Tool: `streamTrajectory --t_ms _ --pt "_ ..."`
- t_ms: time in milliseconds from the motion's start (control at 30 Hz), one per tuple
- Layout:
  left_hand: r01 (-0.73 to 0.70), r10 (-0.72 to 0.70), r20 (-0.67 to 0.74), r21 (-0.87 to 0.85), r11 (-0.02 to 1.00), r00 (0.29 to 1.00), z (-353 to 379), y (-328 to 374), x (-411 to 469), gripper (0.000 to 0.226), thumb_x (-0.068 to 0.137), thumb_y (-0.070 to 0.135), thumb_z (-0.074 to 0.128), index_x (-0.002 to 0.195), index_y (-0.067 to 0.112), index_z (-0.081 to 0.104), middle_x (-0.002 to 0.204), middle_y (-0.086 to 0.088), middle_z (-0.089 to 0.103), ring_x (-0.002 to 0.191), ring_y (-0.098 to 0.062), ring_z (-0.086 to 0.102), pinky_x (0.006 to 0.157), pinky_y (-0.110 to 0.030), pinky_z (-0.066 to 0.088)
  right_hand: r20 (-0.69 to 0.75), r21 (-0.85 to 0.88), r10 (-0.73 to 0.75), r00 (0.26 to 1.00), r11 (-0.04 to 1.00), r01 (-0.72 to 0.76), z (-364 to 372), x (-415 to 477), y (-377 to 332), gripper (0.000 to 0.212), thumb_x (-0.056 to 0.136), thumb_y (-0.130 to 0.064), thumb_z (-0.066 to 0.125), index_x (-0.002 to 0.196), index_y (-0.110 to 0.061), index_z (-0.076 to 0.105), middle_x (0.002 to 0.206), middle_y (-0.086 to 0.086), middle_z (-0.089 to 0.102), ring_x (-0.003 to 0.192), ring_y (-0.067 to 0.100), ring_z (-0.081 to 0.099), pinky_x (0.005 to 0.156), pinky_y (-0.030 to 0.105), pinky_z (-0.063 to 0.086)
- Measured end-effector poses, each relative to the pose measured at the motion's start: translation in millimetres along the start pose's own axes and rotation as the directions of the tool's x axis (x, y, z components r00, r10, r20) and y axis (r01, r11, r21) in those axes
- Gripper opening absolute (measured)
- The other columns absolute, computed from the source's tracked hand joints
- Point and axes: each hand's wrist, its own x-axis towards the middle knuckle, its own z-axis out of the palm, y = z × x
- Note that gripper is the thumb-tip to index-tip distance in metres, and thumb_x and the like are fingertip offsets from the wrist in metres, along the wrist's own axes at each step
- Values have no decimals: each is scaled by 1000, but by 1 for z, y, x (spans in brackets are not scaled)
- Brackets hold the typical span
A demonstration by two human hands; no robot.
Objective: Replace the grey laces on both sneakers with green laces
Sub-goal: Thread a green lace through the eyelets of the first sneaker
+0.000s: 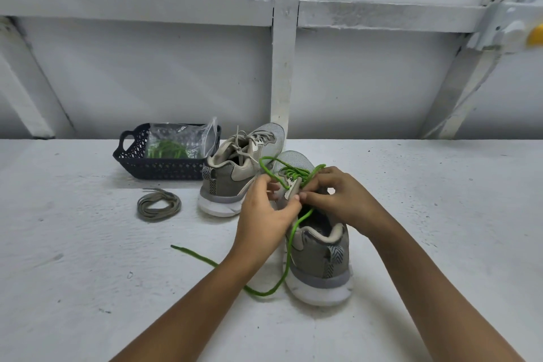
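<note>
We see the right hand [338,197] with its fingers curled tight, pinching the green lace [289,247] just above the eyelets of the near sneaker [320,261]. The left hand [266,214] faces it, fingers curled around that shoe's upper and thumb pressed against the pale tongue [289,191]. The fingertips of the two hands almost meet over the tongue.

The green lace criss-crosses the far eyelets of this shoe. One loop arches up over the toe. A long free end drops past the left wrist, curves across the white table [88,273] and trails off to the left. The shoe stands at centre right, heel towards us.

Just beyond it and to the left stands the far sneaker [232,176], with its grey laces [244,141] loose but in place. Left of that shoe, a removed grey lace [158,204] lies coiled on the table. Farther left and back sits a dark basket [155,169] holding a clear plastic bag [176,132] with another green lace [166,148] inside.
</note>
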Motion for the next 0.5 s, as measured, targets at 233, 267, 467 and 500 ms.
streamTrajectory --t_ms 233,267,467,500 --pt "-104 103 -88 -3 995 991 7 -5 -7 11 82 21 65 82 16 55 83 7 54 82 0 50 68 -9 37 -19 128 -5 1000 992 8 -10 -9 0 22 80 -4 69 64 -19 65 91 2 63 88 10 59 77 17 45" --pt "-95 93 -93 -21 995 991 8 -5 -8 11 82 21 65 84 16 56 85 7 55 82 -1 51 69 -10 38 -28 182 11 1000 983 -6 -13 -10 1 23 81 -1 67 64 -16 64 88 -1 65 87 8 60 76 14 46" --pt "-45 38 -72 -97 994 997 10 -8 -9 11 83 25 64 89 24 54 90 10 57 87 0 54 71 -4 38 -137 580 103 985 815 -4 -27 -17 -3 28 90 2 40 65 -8 47 84 6 73 84 18 69 69 23 55" --pt "-38 30 -72 -108 993 997 10 -8 -9 13 83 25 64 91 23 54 90 10 57 88 0 54 71 -4 38 -121 664 93 988 748 11 -25 -16 -7 28 91 2 36 67 -9 44 84 11 73 84 22 69 72 25 56"
